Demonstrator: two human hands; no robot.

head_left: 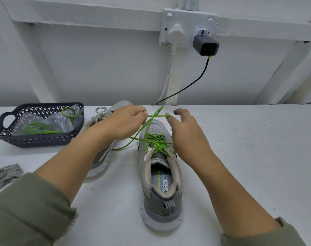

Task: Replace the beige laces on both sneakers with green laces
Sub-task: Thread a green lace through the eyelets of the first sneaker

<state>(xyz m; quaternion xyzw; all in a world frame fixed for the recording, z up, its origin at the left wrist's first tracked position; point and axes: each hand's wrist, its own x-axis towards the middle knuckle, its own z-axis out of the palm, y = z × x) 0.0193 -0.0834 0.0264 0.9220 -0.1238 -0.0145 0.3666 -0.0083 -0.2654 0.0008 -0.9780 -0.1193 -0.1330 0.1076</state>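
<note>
Sneaker (156,203) heel-on at table (240,157) front edge for lacing. L hand (126,121) pinches green lace (156,146); R hand (185,128) open, reaching.

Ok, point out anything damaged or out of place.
The near sneaker has a white, torn-looking patch by its top left eyelets, beside the green lace. The other sneaker seems tipped on its side, beige lace still in.
</note>
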